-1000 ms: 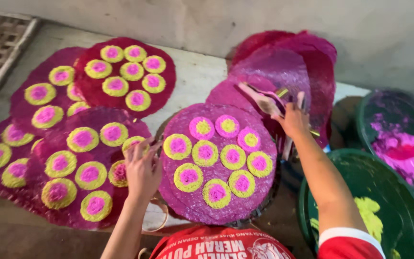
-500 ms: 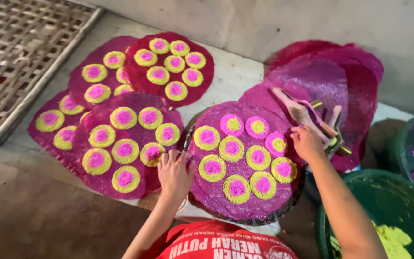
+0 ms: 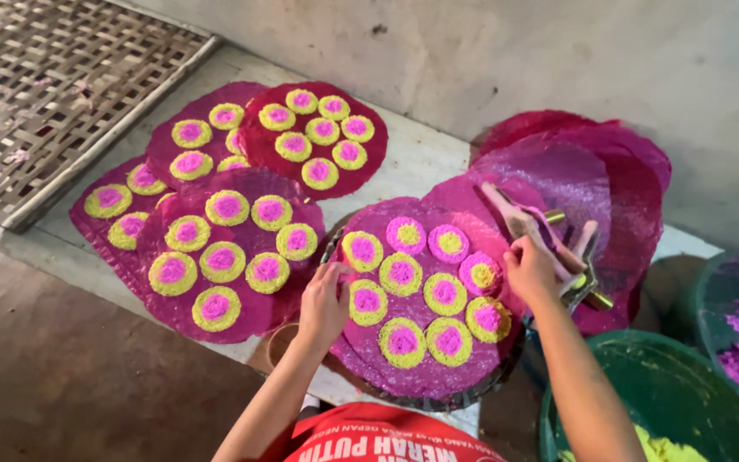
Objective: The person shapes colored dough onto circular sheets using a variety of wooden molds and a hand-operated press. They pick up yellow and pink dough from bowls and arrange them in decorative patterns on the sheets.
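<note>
The left hand (image 3: 325, 301) curls its fingers over the near-left edge of the magenta disc (image 3: 425, 299) carrying yellow-and-pink rounds (image 3: 402, 272). The right hand (image 3: 530, 269) pinches the disc's right edge, beside a pink-stained press (image 3: 549, 233). More filled discs (image 3: 224, 248) lie left on the surface (image 3: 421, 158).

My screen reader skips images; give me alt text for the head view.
Both hands grip the edges of a magenta round sheet carrying yellow-and-pink discs: left hand, right hand beside a pink-stained press tool.
</note>
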